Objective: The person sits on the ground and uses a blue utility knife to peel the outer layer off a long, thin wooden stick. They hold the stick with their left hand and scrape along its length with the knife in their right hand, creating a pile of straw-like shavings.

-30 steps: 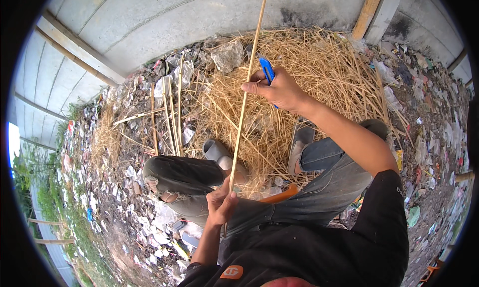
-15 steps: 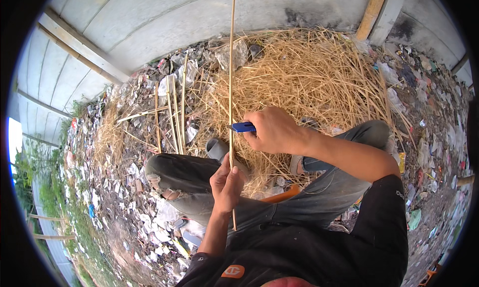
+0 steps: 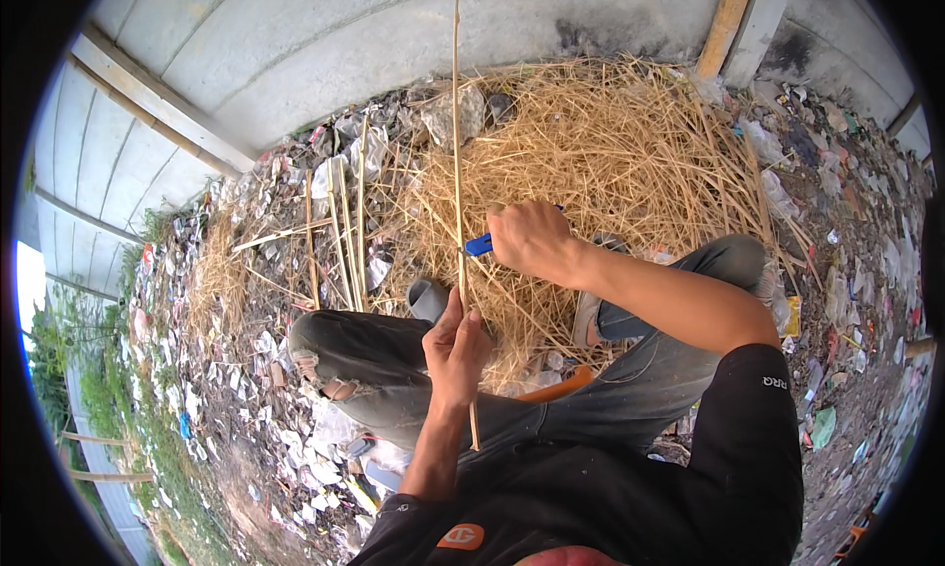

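A long, thin bamboo strip [image 3: 457, 133] stands nearly lengthwise in front of me, its upper tip reaching over the grey wall. My left hand [image 3: 456, 357] is closed around its lower part, thumb on top, and the short bottom end pokes out below over my lap. Higher up, my right hand [image 3: 532, 239] grips a blue utility knife [image 3: 478, 245]. The knife's front end meets the right edge of the strip, a little above my left hand. Most of the knife's handle is hidden in the fist.
Beyond my feet spreads a heap of pale shavings [image 3: 600, 153]. Several split bamboo strips [image 3: 346, 236] lie to the left. An orange curved object [image 3: 557, 386] rests between my legs. Scattered litter covers the ground, and a concrete wall [image 3: 394, 34] rises behind the heap.
The strip has come down a little and its upper tip now shows. My left hand has shifted slightly right. My right hand has moved slightly up and right, with the knife more tilted.
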